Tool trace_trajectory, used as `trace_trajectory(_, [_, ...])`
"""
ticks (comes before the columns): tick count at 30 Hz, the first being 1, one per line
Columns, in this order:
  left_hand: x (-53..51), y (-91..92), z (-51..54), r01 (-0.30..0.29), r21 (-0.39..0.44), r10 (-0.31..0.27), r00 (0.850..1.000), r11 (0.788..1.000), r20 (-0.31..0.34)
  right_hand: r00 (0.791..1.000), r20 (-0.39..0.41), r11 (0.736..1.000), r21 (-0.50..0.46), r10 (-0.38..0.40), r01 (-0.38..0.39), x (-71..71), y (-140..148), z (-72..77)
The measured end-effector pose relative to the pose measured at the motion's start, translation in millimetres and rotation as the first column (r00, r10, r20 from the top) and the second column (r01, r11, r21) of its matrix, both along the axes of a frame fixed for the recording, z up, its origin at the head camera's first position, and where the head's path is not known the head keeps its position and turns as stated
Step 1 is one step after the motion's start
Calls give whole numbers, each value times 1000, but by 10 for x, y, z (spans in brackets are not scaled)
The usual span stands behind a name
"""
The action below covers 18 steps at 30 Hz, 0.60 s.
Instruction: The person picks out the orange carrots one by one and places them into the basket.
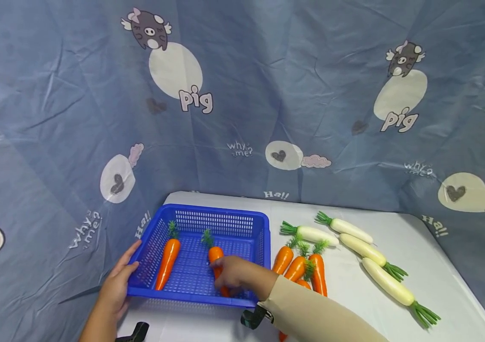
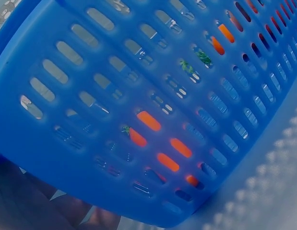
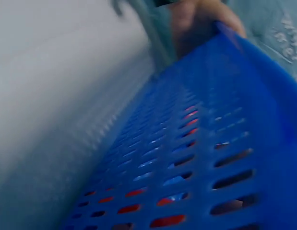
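A blue slotted basket (image 1: 195,298) stands at the left of the table. One carrot (image 1: 168,263) lies along its left side, green top to the back. My right hand (image 1: 236,274) reaches over the front rim and grips a second carrot (image 1: 215,255) inside, near the middle. My left hand (image 1: 116,285) holds the basket's left front corner, thumb at the rim. In the left wrist view the slotted wall (image 2: 114,158) fills the picture, with fingers (image 2: 66,206) below it and orange showing through. The right wrist view shows the front wall (image 3: 201,143) and my left hand (image 3: 201,21) behind.
Right of the basket lies a bunch of several carrots (image 1: 318,274), partly hidden by the right sleeve. Farther right several white radishes (image 1: 387,281) with green tops lie on the white table (image 1: 439,266). Patterned blue cloth (image 1: 242,118) hangs behind and at the sides.
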<state>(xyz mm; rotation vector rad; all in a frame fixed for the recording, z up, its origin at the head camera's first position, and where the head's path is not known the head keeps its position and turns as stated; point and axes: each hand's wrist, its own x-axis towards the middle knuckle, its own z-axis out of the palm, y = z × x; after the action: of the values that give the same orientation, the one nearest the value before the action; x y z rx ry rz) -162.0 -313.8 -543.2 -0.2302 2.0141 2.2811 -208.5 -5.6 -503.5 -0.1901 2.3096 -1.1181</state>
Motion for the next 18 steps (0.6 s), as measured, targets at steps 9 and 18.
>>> trace_trajectory(9, [-28, 16, 29, -1, -27, 1, 1000, 1000, 17, 996, 9, 992, -91, -85, 85, 24, -113, 36])
trace_trajectory(18, [-3, 18, 40, 8, -44, -8, 1000, 999, 14, 985, 97, 950, -266, -140, 161, 62, -262, 125])
